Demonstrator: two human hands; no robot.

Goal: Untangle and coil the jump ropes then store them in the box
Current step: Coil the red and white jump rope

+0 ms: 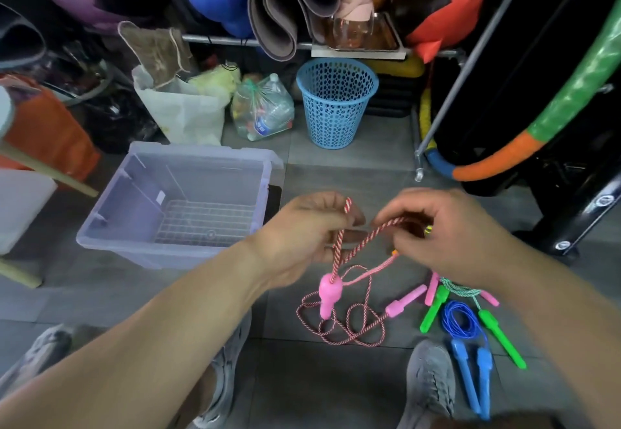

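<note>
While both forearms extend forward side by side, the left hand (pixel 302 237) and right hand (pixel 450 237) each clamp their grip on the red-white jump rope (pixel 379 228); its pink handle (pixel 328 297) dangles above the floor (pixel 336 166), the clear box (pixel 161 254) standing left.

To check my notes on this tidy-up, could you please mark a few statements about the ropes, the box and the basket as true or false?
1. Both the left hand and the right hand hold the red-and-white jump rope. True.
2. The clear storage box already holds a jump rope. False: no rope lies in it.
3. The blue jump rope lies on the floor beside the right shoe. True.
4. The blue mesh basket lies on its side. False: it stands upright.
</note>
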